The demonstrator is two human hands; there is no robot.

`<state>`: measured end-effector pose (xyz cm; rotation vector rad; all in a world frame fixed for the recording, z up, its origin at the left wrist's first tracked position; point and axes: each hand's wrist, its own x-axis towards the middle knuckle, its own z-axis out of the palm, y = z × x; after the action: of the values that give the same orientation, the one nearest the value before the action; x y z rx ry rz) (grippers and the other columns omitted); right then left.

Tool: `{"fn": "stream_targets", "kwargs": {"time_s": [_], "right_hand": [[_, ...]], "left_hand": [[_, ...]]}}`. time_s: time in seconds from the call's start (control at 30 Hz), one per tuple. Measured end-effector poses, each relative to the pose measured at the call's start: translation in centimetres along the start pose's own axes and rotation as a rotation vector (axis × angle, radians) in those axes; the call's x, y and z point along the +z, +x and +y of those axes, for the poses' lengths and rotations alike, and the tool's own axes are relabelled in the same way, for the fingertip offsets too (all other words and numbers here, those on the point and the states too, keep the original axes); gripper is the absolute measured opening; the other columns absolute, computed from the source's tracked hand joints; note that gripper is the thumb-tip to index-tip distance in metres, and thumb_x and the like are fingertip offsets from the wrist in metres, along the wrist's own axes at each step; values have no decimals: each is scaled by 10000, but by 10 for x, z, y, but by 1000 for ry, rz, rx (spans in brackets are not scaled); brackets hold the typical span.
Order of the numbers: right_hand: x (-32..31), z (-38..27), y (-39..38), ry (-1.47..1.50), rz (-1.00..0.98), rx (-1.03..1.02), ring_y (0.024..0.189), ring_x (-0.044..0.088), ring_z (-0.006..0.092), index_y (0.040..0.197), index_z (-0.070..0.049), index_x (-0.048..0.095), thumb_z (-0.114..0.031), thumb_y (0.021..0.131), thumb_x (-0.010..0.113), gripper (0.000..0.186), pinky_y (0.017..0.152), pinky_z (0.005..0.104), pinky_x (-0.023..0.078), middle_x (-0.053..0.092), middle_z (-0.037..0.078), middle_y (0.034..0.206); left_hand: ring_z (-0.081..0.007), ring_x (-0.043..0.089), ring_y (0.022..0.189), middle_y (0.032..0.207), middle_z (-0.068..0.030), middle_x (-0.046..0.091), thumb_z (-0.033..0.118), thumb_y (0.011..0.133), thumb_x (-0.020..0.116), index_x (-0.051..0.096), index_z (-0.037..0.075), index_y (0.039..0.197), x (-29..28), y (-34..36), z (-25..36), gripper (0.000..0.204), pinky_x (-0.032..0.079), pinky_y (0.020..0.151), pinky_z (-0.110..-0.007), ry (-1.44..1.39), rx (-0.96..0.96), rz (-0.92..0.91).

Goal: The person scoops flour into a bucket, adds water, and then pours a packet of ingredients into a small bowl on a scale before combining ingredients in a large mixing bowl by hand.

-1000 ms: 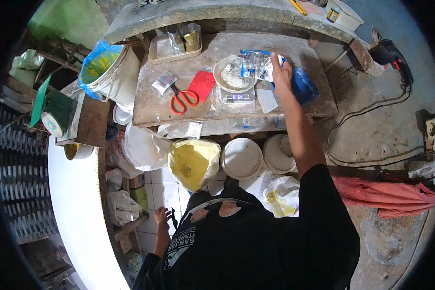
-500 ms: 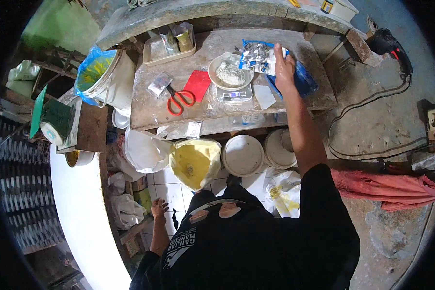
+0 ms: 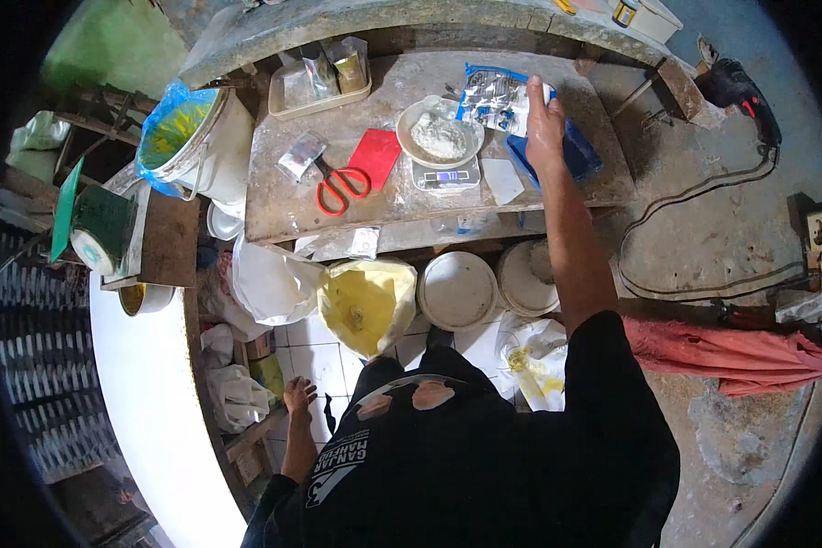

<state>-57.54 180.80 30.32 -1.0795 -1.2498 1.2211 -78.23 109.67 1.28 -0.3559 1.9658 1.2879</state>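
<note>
My right hand (image 3: 545, 123) is closed round the right end of a silver, white and blue packet (image 3: 498, 97) at the bench's far right. The packet sits just right of a cream bowl (image 3: 473, 152) that holds a heap of white powder (image 3: 437, 137). Under the bowl is a small digital scale (image 3: 447, 177) with a lit display. Beneath my right hand and wrist lies a blue plastic piece (image 3: 579, 153), partly covered. At the lower left, my left hand (image 3: 300, 394) hangs beside my body with loosely parted fingers, and holds nothing.
Red-handled scissors (image 3: 340, 193), a red packet (image 3: 373, 157) and a white card (image 3: 502, 181) lie on the bench. A tray (image 3: 292, 108) stands at its back left, beside a white bucket (image 3: 232, 146). A yellow-lined bucket (image 3: 402, 297) and a round lidded tub (image 3: 458, 290) stand before me.
My right hand has moved slightly away from me and to the right, and the packet has gone with it. My left hand hangs in about the same place.
</note>
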Motion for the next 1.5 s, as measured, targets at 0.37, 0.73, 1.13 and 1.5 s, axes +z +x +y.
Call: {"fn": "stream_targets", "kwargs": {"time_s": [0.37,0.73,1.13,1.5], "right_hand": [[18,18,-10,-397,6,-287,804,619,210,1048,1,652,-486,834,708,534,756,349,487,686,124,895],[15,-7,-29,-289,-52,-203,853,615,201,1069,10,647,-474,862,690,528,785,339,477,683,150,922],[8,3,-17,-98,48,-24,886,581,169,1110,50,605,-485,881,668,586,763,325,477,645,108,980],[21,-4,-36,-285,72,-188,828,631,209,1020,-27,675,-441,849,704,448,769,346,485,694,118,887]], "left_hand": [[-226,663,803,993,-101,639,192,946,562,533,53,1176,12,2,6,271,532,633,-342,-19,-23,30],[-271,651,870,1085,-156,624,220,951,562,475,6,1262,9,-9,-3,387,534,682,-377,-3,-12,13],[-248,669,818,1030,-130,640,217,947,556,520,40,1197,-1,-2,-12,308,547,622,-345,-13,19,10],[-241,659,852,1048,-119,630,223,957,550,522,38,1202,0,-6,-2,308,534,660,-365,19,-24,-20]]}}
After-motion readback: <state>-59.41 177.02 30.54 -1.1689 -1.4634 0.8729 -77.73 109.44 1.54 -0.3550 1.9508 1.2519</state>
